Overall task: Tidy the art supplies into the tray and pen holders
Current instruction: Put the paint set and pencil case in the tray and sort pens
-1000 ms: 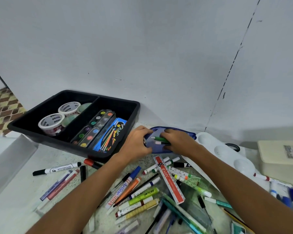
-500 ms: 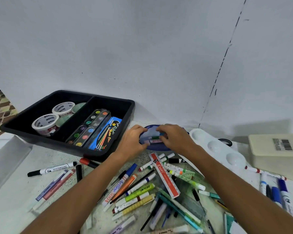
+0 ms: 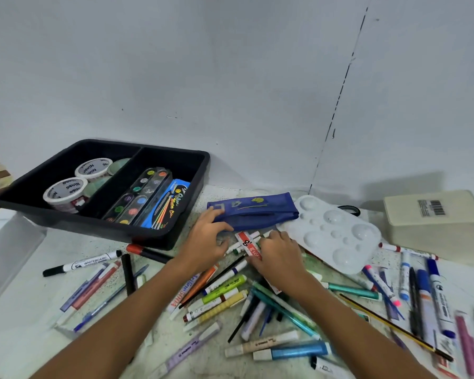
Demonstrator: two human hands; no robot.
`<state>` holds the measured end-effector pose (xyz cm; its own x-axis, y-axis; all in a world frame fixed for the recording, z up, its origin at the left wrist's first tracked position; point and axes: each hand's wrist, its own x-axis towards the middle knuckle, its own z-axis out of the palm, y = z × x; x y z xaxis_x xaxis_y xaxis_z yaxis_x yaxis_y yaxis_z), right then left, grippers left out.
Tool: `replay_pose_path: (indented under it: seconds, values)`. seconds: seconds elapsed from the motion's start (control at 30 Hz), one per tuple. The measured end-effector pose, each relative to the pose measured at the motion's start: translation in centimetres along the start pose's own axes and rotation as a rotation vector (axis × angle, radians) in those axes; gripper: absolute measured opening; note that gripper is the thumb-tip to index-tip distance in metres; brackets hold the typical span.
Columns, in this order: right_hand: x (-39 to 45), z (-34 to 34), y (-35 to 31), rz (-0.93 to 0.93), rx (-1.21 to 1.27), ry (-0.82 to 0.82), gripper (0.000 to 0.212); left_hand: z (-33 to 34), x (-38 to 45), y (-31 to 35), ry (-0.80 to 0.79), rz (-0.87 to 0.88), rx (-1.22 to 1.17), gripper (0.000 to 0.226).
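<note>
Dozens of loose items lying across the tabletop [image 3: 17, 332], catalogued largest first, with hazards noted.

Black tray [image 3: 175, 236], sitting toward the far left edge: tape rolls [image 3: 66, 188] in the left compartment, paint set [image 3: 137, 196] in the right. Overhanging nothing visibly; likely sliding if bumped by a forearm.

White palette [image 3: 337, 231], lying toward the far right, resting partly over markers; probably rocking or tipping if those get pulled out from under.

Blue pouch [image 3: 257, 212], lying near the back edge between tray and palette. Possibly a pen holder; opening not visible.

Marker pile [image 3: 225, 291], sprawling across the middle and near edge. Round barrels likely rolling off the near edge when the heap gets disturbed.

Left hand [image 3: 205, 239], resting fingers relaxed at the pouch's left end; grip on anything impossible to confirm.

Right hand [image 3: 278, 251], curling over the red ruler [image 3: 248, 244] and small markers beside it; exact hold impossible to tell. Grabbing too many at once risking drops.
</note>
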<state>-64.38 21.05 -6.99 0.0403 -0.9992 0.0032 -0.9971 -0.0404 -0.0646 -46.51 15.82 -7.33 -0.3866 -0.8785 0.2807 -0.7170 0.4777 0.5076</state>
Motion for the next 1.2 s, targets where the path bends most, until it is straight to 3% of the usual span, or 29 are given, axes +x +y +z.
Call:
replay_pose_path:
  seconds: [0.13, 0.37, 0.53, 0.7, 0.8, 0.9, 1.03, 1.2]
  values:
    - [0.0, -0.3, -0.9, 0.083, 0.110, -0.046, 0.034, 0.1, -1.5, 0.1, 0.053, 0.039, -0.024, 0.023]
    - [0.7, -1.8, -1.3, 0.159, 0.522, -0.201, 0.012, -0.4, -2.8, 0.5, 0.170, 0.047, -0.080, 0.016]
    - [0.7, -2.8, -0.2, 0.192, 0.920, -0.011, 0.028, -0.9, -3.1, 1.1, 0.294, 0.035, -0.136, 0.007]
    - [-0.1, -4.3, 2.6, 0.263, 1.355, 0.143, 0.018, 0.2, -2.0, 3.0, 0.133, 0.082, -0.201, 0.005]
    - [-1.0, -4.7, 4.4, 0.341, 1.420, 0.173, 0.023, 1.9, -1.0, 5.0, -0.003, 0.103, -0.215, 0.009]
    - [-2.2, -4.5, 5.9, 0.387, 1.506, 0.168, 0.004, 3.7, 0.3, 7.0, -0.155, 0.091, -0.131, 0.025]
    - [-4.1, -4.1, 7.6, 0.474, 1.548, 0.187, 0.022, 5.6, 1.6, 8.7, -0.322, 0.104, 0.055, 0.049]
    - [-5.7, -3.9, 9.1, 0.539, 1.583, 0.245, 0.022, 6.5, 2.5, 9.3, -0.329, 0.052, 0.023, 0.031]
